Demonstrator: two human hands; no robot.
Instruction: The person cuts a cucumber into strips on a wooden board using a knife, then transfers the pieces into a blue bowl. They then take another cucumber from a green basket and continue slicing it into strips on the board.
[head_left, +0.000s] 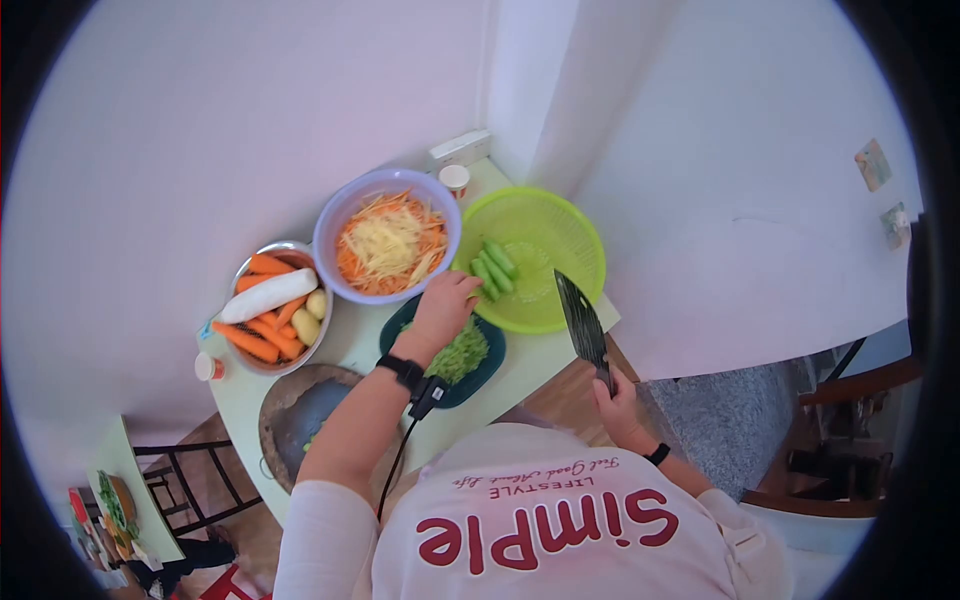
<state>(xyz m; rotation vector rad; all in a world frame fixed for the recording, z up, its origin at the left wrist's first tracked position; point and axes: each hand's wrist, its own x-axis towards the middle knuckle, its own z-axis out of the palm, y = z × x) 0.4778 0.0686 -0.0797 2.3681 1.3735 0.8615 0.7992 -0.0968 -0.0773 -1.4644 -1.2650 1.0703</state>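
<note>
A pale green table (245, 400) is carrying a lilac bowl (340, 215), a lime colander (575, 250), a steel bowl (243, 268) of carrots, a dark teal plate (485, 370) (shredded greens heaped on it), a round wooden board (285, 400) and two small cups (455, 178).

Bright white corner room.
White walls (200, 120) fill the top; pale green table (240, 400) centre; wooden chair (850, 440) lower right; black rack (195, 485) lower left.

Bowl of shredded carrot (388, 243), paper cup (455, 179)
</note>
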